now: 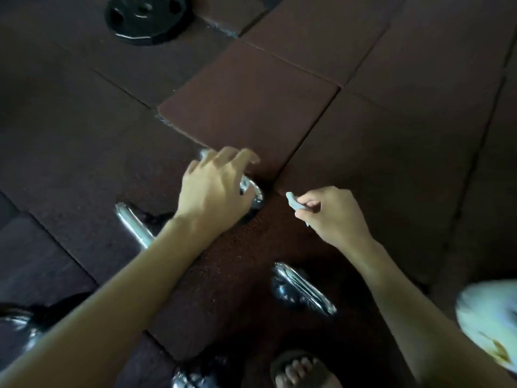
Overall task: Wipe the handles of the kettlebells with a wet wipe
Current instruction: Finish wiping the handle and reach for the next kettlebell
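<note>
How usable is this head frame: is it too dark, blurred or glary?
Head view: dim, the dark rubber floor tiles swallowing the black kettlebell bodies; glare streaks on the chrome kettlebell handle; motion blur on the left hand and the white object at the right edge; wide-angle bending at the edges.

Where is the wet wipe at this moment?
The wet wipe is pinched in the right hand, mid-frame in the head view, just right of the kettlebell handle under the left hand.

Five chrome kettlebell handles: far [251,189], left [134,226], near right [305,289], bottom left [19,323], bottom centre [187,379]. One black weight plate [148,18]. One wet wipe [293,203]. Two hands: left [215,189], right [333,214]. One sandalled foot [302,371].
</note>
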A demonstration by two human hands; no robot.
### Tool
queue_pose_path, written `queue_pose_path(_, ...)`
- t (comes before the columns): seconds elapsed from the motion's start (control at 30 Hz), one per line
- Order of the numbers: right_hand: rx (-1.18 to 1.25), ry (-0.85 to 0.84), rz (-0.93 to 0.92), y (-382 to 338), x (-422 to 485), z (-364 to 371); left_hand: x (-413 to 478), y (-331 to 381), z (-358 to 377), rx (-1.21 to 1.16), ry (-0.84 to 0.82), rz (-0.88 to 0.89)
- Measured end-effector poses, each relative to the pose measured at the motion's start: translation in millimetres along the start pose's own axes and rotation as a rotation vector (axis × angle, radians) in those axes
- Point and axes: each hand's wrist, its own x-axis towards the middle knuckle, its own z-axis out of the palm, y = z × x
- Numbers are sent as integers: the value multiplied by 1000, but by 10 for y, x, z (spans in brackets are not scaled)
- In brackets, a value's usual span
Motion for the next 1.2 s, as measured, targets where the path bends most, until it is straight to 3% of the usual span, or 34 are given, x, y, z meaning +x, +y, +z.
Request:
queue_pose_path(0.2,-45,80,310,-151,-984,-1067,24,1155,-654,-8,-312,99)
queue_pose_path(0.43,63,254,664,100,-2199,-2606,-104,2770,-1282,-21,-486,368)
queue_pose_path(0.57,58,320,854,625,-2680,-3136,-186,3710,-1227,-33,-558,501)
queue_pose_path(0.8,163,310,1119,1930,-2769,-3197,-340,4911,-288,32,-725,542)
queue_pose_path(1.07,327,119,1090,3000,-2570,-2898,-432,5680,667,162,-851,484)
queue_pose_path(1.2,353,106,1074,3153,-2590,-2968,-434,5874,714,195,-842,503)
